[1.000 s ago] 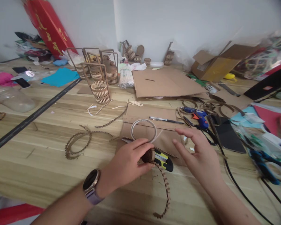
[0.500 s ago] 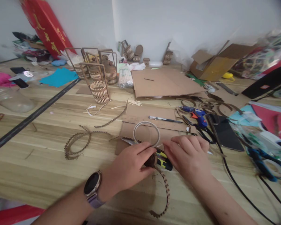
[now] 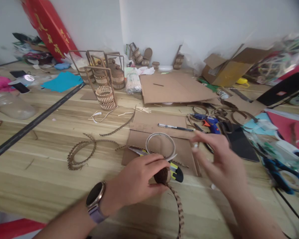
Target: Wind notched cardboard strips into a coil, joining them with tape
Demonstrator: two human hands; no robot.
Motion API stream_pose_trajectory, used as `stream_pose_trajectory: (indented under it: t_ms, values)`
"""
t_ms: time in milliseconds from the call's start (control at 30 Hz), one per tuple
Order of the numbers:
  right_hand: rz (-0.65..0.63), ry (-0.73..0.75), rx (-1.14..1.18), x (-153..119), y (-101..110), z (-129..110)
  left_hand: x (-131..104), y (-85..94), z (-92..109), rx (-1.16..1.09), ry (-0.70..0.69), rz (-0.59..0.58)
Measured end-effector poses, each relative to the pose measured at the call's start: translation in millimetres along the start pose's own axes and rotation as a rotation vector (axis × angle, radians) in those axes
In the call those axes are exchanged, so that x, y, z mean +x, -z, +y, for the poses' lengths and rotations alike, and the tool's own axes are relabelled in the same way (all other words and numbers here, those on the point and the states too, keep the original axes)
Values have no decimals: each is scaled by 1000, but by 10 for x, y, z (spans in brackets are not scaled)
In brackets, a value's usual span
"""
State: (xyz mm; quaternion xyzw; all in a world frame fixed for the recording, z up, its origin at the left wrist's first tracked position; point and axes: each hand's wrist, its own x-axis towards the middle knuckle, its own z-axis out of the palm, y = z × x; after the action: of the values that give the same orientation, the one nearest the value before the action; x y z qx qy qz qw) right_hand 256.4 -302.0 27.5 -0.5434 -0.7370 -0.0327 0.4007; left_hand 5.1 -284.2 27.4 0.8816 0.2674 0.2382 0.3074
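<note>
My left hand [image 3: 139, 177] wraps round a small dark brown round piece [image 3: 160, 176], from which a notched cardboard strip [image 3: 178, 205] curves down toward me. A pale ring of tape or paper strip [image 3: 160, 133] stands just above my left fingertips, a loose end sticking out to the right. Beneath them lies a yellow-and-black cutter [image 3: 175, 172], its blade showing left of my fingers. My right hand [image 3: 218, 162] is raised to the right of the ring, thumb and forefinger round a small whitish bit, slightly blurred.
Cardboard sheets [image 3: 174, 88] and a pen [image 3: 175, 127] lie ahead. Small woven baskets with tall handles [image 3: 106, 98] stand at the back left. Coiled notched strips [image 3: 81, 154] are on the left. A blue glue gun [image 3: 213, 126], black phone [image 3: 241, 142] and blue-handled tool [image 3: 276, 172] are on the right.
My right hand has moved right and up, away from the ring, and its fingers have parted somewhat. The ring has shifted slightly right and down, its loose end now visible. My left hand keeps its hold.
</note>
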Motion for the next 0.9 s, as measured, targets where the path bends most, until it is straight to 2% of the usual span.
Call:
stream_pose_trajectory:
  t_ms: [67,133,233,400,500,567,600,667,733,800,900]
  values:
    - [-146,219,-7,-25,-71,-143,11,-28,-9,-6,19,-27]
    - [-206,306,-43,-54,-148,-235,11,-52,-17,-23,21,-42]
    - [-198,309,-121,-82,-214,-195,0,-64,-25,-44,16,-34]
    - [-229,206,-261,-59,-173,18,-3,-52,-35,-107,18,93]
    - [-153,42,-16,-53,-108,-36,2,-53,-35,-149,24,121]
    - [-60,-151,305,-66,-76,-145,4,-57,-25,-170,42,135]
    - [-54,-252,475,-76,-69,-206,7,-60,-18,-181,49,139]
    - [-132,-446,759,-98,-75,-322,13,-66,-2,-200,50,142]
    - [-255,-611,940,-118,-104,-410,22,-75,7,-206,44,143]
    - [-341,-730,1038,-131,-140,-465,29,-85,9,-203,48,145]
    - [-368,-838,1125,-138,-177,-502,34,-99,4,-199,56,141]
